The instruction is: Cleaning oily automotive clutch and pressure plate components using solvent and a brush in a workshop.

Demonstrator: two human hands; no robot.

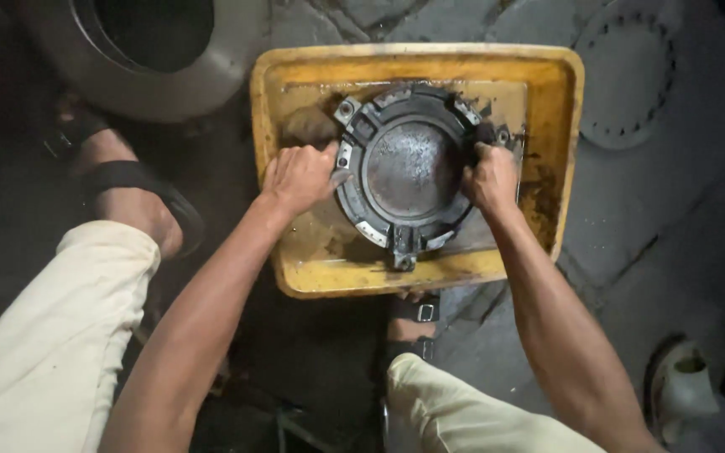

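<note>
Both hands are on the round metal housing [409, 172] now, and it sits flat in the middle of the yellow tray [547, 92], a little nearer the tray's far edge than its near one. The tray itself rests on the floor [656, 218]. By the look of it, the part is already set down in the tray and grimy residue stains the tray's bottom, yet the housing looks dark and dirty all over, so the handling seems to be at an early or middle stage, with most of it left.

The left hand [299, 176] comes in from the tray's left edge, fingers curled tight over the housing's left rim. The right hand [490, 178] mirrors it, fist closed on the right rim beside a bolt lug. Both forearms reach forward and slightly inward, wrists low, elbows bent above the knees. A large metal ring [140, 59] lies beyond the tray's far left corner.
</note>
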